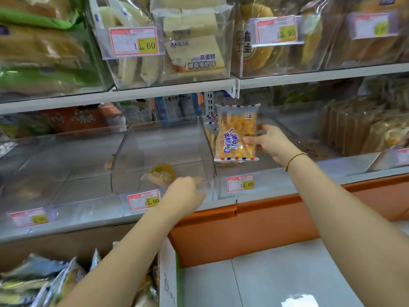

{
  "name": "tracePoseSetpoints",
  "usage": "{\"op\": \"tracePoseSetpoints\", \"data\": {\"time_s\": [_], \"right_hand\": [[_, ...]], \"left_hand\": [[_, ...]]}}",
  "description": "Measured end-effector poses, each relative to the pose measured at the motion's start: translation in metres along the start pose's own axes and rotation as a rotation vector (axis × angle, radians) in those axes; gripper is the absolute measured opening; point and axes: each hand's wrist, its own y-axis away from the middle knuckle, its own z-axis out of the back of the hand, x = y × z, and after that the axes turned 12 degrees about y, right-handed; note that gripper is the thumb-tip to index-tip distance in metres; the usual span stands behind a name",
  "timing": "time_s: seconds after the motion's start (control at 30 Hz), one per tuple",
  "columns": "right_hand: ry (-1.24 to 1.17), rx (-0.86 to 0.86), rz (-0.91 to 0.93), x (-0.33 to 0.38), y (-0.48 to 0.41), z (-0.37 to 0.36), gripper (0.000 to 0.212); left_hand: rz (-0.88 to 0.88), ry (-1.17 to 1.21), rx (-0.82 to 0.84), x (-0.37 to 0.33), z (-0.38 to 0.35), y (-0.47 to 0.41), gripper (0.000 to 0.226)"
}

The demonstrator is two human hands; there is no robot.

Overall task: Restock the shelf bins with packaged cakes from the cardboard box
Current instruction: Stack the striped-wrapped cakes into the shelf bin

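Observation:
My right hand point(269, 142) grips a yellow packaged cake point(234, 134) with blue lettering, held upright over the clear shelf bin point(276, 167) at centre right. My left hand point(186, 191) reaches over the front lip of the neighbouring clear bin point(124, 156), close to a small round cake packet point(162, 173) lying inside it; the hand is blurred and whether it touches the packet is unclear. The cardboard box point(164, 278) stands at the lower left with several wrapped cakes point(37, 282) in it.
Price tags point(240, 183) hang on the bin fronts. The upper shelf point(172, 89) carries full bins of pale sliced cake and round breads. Brown loaves point(354, 131) fill the bin at far right. An orange shelf edge point(265, 218) runs below.

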Motion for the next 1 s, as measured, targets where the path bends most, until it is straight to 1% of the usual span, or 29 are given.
{"op": "tracePoseSetpoints", "data": {"time_s": [0.07, 0.13, 0.2, 0.3, 0.4, 0.5, 0.57, 0.73, 0.83, 0.9, 1.0], "right_hand": [[0.024, -0.002, 0.002, -0.01, -0.012, -0.006, 0.042], [0.065, -0.028, -0.021, -0.023, -0.021, -0.011, 0.041], [0.091, -0.016, -0.064, -0.034, -0.027, -0.017, 0.042], [0.149, 0.046, -0.105, -0.04, -0.038, -0.026, 0.047], [0.178, 0.065, -0.185, -0.043, -0.047, -0.031, 0.051], [0.145, 0.097, -0.283, -0.045, -0.048, -0.036, 0.044], [0.093, 0.131, -0.313, -0.043, -0.048, -0.042, 0.041], [-0.04, 0.192, -0.316, -0.033, -0.045, -0.054, 0.042], [-0.078, 0.227, -0.314, -0.03, -0.044, -0.057, 0.031], [-0.043, 0.232, -0.302, -0.027, -0.043, -0.059, 0.025], [0.159, 0.196, -0.279, -0.023, -0.041, -0.063, 0.03]], "left_hand": [[-0.04, -0.019, 0.042, 0.004, -0.006, 0.002, 0.061], [-0.068, -0.026, 0.069, 0.009, -0.01, 0.005, 0.069], [-0.068, -0.028, 0.075, 0.012, -0.01, 0.005, 0.071], [-0.076, -0.057, 0.071, 0.012, -0.01, 0.0, 0.072], [-0.076, -0.121, 0.111, 0.011, -0.012, -0.001, 0.078], [-0.075, -0.165, 0.126, 0.012, -0.014, 0.0, 0.083], [-0.091, -0.165, 0.127, 0.011, -0.014, -0.001, 0.084], [-0.097, -0.153, 0.121, 0.012, -0.014, -0.001, 0.083], [-0.094, -0.133, 0.133, 0.013, -0.012, 0.0, 0.082], [-0.092, -0.122, 0.136, 0.013, -0.011, 0.0, 0.081], [-0.092, -0.107, 0.139, 0.012, -0.01, 0.0, 0.08]]}}
